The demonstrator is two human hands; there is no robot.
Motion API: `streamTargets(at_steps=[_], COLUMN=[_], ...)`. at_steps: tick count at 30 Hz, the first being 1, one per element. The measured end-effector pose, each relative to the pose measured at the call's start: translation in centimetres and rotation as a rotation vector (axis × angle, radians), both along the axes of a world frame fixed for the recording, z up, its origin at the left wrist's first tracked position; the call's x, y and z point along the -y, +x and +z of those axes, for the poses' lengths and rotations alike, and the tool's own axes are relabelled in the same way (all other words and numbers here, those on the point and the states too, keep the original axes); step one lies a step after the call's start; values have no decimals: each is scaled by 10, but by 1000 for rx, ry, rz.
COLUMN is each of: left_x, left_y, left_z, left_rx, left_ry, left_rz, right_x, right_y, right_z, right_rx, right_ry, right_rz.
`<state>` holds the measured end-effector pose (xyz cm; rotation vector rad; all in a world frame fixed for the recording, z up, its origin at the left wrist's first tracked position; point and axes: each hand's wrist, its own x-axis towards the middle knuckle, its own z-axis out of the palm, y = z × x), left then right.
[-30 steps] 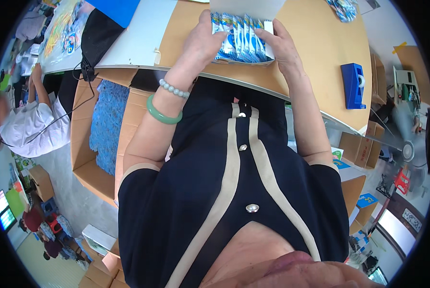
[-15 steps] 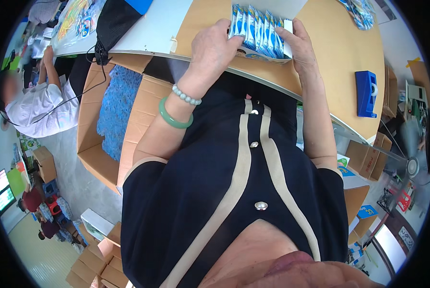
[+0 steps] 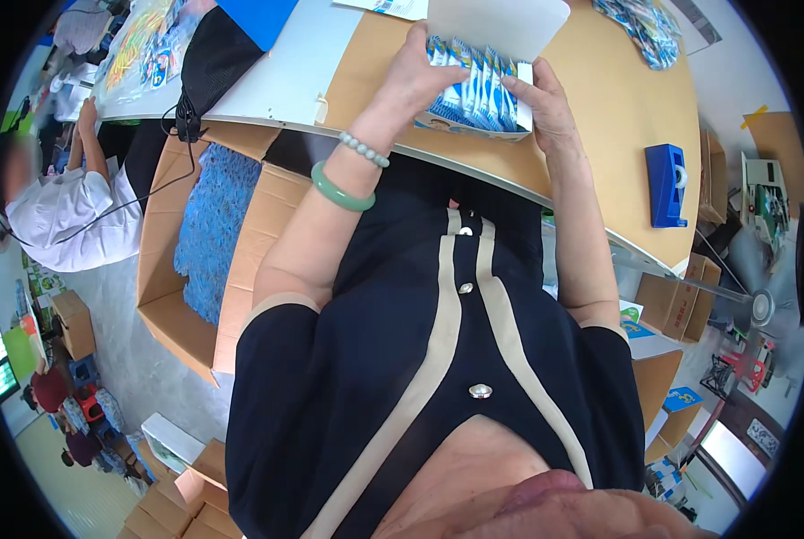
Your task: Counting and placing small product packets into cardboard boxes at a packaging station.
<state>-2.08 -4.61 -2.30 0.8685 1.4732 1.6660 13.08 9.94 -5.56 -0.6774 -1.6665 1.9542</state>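
Note:
An open white carton sits at the near edge of the table, its lid raised at the back. Inside, a row of slim blue-and-white sachets stands upright, packed side by side. My left hand is closed round the carton's left end, with its thumb over the sachets' tops. At the other end my right hand grips the right wall, thumb on the inner side against the last sachets. The fingers behind and below the carton are partly hidden.
A blue tape dispenser stands on the table at right, with a heap of sachets farther back. To the left are a black bag and an open cardboard box holding blue material. Another person sits at far left.
The view has shifted slightly, bringing the carton's raised lid more fully into sight. My left thumb has moved across onto the sachets. Both hands stay on the carton.

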Motion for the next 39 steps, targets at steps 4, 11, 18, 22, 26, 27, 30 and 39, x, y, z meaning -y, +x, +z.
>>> streamTargets(at_steps=[4,11,18,22,26,27,30,39], left_x=[-3,12,-5,-10,-14,-15,-20,-11], left_y=[-1,-6,-12,-18,-22,-23,-20,-5], left_z=[-13,-26,-43,-38,-27,-26,-36,-29], left_rx=[-222,746,215,14,296,438,-9,104], left_ry=[-12,367,190,-5,14,55,53,223], left_rz=[121,-87,35,94,5,-50,32,29], right_x=[4,7,8,7,8,8,10,1], right_y=[-6,-1,-6,-6,-7,-7,-9,-7], right_z=[1,-6,-2,1,5,6,8,2], right_rx=[-189,-252,-207,-130,-122,-137,-116,-133], right_ry=[-42,-118,-173,-131,-124,-129,-113,-148], right_rz=[35,19,24,18,16,16,14,45])
